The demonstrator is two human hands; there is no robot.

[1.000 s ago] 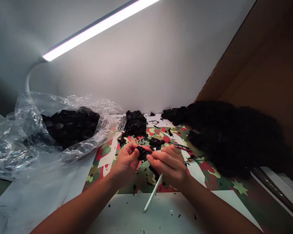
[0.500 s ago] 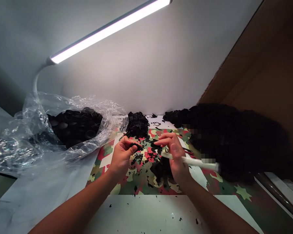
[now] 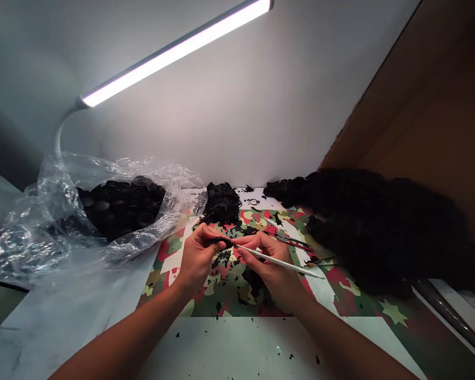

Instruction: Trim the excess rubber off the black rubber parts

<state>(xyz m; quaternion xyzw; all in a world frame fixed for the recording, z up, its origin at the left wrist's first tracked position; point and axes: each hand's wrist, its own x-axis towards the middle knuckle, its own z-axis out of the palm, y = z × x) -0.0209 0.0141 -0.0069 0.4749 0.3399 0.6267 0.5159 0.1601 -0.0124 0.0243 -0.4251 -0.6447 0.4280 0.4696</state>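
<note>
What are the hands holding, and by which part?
The left hand pinches a small black piece, though which part is unclear; the right hand holds a white stick near its end by that piece.

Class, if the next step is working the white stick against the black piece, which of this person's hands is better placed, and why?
Probably the right hand: it holds the white stick, one end close to the black piece. The left hand is occupied pinching that piece.
</note>
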